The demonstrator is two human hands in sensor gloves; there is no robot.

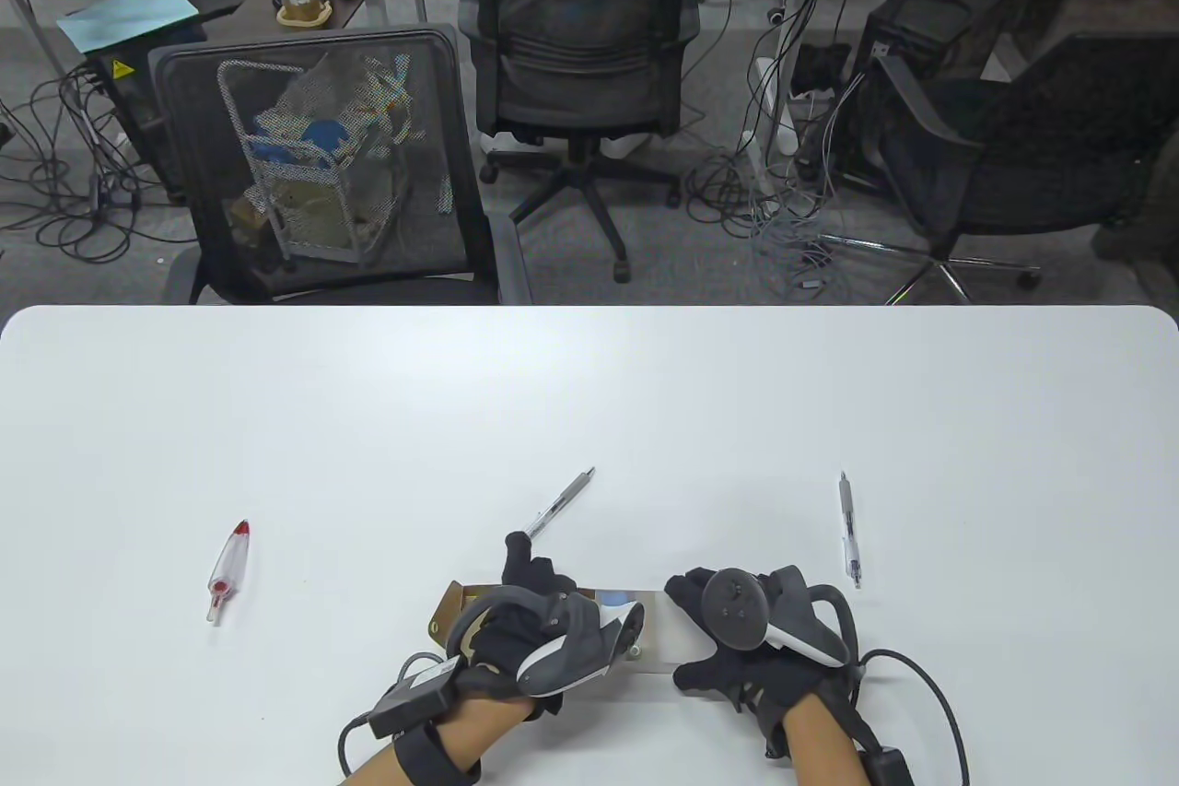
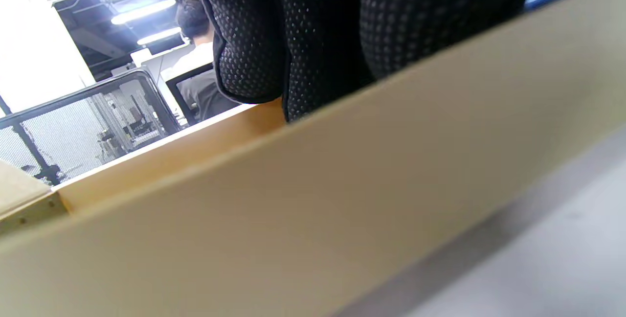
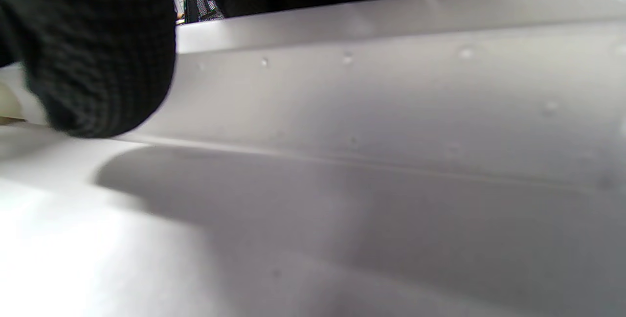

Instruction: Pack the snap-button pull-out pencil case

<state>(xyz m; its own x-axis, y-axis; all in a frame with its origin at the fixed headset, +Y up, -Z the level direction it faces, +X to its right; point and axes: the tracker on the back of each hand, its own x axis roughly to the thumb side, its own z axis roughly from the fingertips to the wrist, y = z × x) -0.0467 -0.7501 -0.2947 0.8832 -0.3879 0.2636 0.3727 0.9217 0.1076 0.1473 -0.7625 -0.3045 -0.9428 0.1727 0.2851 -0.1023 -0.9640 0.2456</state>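
Here, in the table view, the pencil case [image 1: 645, 629] lies at the bench's [image 1: 589, 399] near edge, with the left hand [image 1: 530, 629] resting on its tan end and the right hand [image 1: 755, 629] on its pale end. 3 pens wait: a red-tipped pen [image 1: 227, 571] toward the left edge, a grey pen [image 1: 559, 504] just beyond the left hand, a white pen [image 1: 849, 528] beyond the right hand.

In the left wrist view, the fingers [image 2: 254, 62] curl over the case's wall [image 2: 342, 185], holding it.

In the right wrist view, a fingertip [image 3: 98, 62] presses the pale sleeve [image 3: 391, 87]. Likely best: steady one end, slide the other straight; open room lies far-side.

Both near the bottom edge, backs up: left hand [image 1: 516, 629] with fingers [image 2: 254, 53] curled down, right hand [image 1: 751, 639] just beside it, fingers bent down too
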